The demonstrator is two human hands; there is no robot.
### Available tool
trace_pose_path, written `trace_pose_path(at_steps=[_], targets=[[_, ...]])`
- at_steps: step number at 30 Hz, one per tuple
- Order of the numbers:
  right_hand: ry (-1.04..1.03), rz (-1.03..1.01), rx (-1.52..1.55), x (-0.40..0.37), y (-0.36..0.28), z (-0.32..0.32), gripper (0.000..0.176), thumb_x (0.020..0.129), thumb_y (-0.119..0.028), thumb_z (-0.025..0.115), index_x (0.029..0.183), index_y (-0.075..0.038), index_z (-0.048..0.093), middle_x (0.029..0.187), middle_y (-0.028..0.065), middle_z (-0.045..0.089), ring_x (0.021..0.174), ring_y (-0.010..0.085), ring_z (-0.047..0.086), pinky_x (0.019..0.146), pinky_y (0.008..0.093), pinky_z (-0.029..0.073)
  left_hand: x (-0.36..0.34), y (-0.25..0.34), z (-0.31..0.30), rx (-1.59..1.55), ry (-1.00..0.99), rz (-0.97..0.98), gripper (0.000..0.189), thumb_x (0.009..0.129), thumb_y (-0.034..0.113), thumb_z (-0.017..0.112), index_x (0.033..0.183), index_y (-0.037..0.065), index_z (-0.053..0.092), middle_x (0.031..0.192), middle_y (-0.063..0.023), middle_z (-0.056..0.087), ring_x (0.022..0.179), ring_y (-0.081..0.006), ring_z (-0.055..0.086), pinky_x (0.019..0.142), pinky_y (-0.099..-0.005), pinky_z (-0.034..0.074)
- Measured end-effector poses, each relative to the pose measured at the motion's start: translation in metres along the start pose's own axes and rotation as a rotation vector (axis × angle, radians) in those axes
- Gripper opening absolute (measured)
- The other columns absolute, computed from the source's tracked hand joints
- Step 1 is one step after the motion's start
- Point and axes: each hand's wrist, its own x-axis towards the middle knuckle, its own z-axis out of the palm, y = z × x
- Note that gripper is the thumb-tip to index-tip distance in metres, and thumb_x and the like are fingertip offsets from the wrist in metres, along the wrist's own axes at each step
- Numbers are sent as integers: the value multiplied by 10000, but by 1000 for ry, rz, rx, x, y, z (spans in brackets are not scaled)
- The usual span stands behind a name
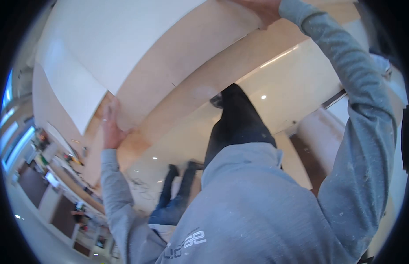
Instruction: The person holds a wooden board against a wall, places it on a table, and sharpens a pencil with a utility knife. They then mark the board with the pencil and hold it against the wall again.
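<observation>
My left hand [112,125] rests at the near corner of a long tan board [169,57], with its fingers stretched forward and its thumb apart. White sheet material [125,35] lies over the board and ends beside these fingers. At the top edge of the view, my right hand [261,11] touches the far right part of the board. Its fingers are largely cut off by the frame. A lighter brown strip [204,75] runs along the near side of the board, between my two hands.
A co-worker's legs in dark trousers [178,193] show below on the left. My own leg [235,119] stands on the glossy pale floor [292,75]. A workbench with clutter [77,185] lines the left side. A pale panel [321,136] stands at right.
</observation>
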Motion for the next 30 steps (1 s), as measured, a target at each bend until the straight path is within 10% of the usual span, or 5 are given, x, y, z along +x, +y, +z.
trace_pose_path(at_steps=[6,8,13,20,30], targets=[[164,388,119,-49,-78,-19,1061,771,-311,904,1645,-116,334,1522,227,488,1384,419,549,1115,551,483,10,9,-9,92,-63,-15,1269,650,348,1006,1683,139,299,1637,-246,413,1522,-448,377,1215,-593,350],[638,561,387,-74,-120,-14,547,953,-246,775,1432,-73,575,1240,156,659,1140,279,679,953,414,551,5,12,-9,143,-71,-22,1265,655,364,1004,1679,142,295,1635,-241,412,1527,-439,371,1214,-606,331],[1411,1307,602,-122,-236,-66,156,989,34,728,1134,85,748,1079,151,790,864,173,731,785,283,596,6,-3,-1,147,-43,48,1249,694,480,962,1690,158,281,1657,-226,368,1548,-432,326,1224,-636,286],[1688,1150,-99,-110,-360,-162,259,1081,-108,627,1111,134,715,1019,216,772,858,242,736,752,326,605,7,-30,10,172,14,376,1086,760,601,881,1662,240,394,1680,-218,301,1575,-429,277,1269,-683,196],[1549,809,-317,-43,-456,-253,287,1086,-136,604,1140,132,694,1026,218,760,851,248,725,745,330,600,48,-24,10,-15,257,631,444,866,275,875,1264,125,744,1401,-158,569,1331,-396,506,1194,-581,344]])
